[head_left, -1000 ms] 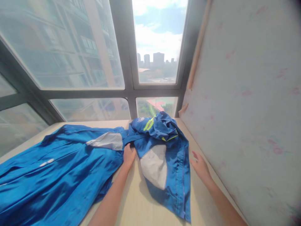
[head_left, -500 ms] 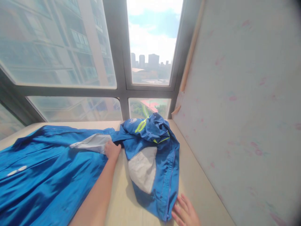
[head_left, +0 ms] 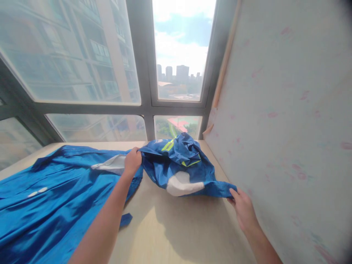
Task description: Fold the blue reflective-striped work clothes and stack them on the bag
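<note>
A blue work jacket (head_left: 156, 172) with yellow-green reflective stripes and a pale grey patch is bunched near the window, its lower edge raised off the pale wooden surface. My left hand (head_left: 133, 160) pinches its left edge. With fingers closed, my right hand (head_left: 242, 205) grips its right corner, stretched out toward the wall. Spread flat to the left lies another blue cloth piece (head_left: 68, 190) with a pale grey patch and two small white ovals; my left forearm passes over its right side. A short blue strap end (head_left: 125, 220) shows beside that forearm.
Grey window frames (head_left: 147, 110) rise along the back of the pale wooden ledge (head_left: 170, 234). A patterned wall (head_left: 275, 146) bounds the right side, with peeling edging (head_left: 208, 129) near the window corner.
My right hand has taken hold of the jacket's lower corner and lifted it up and to the right. My left hand has risen slightly with the left edge. The view shifted a little.
</note>
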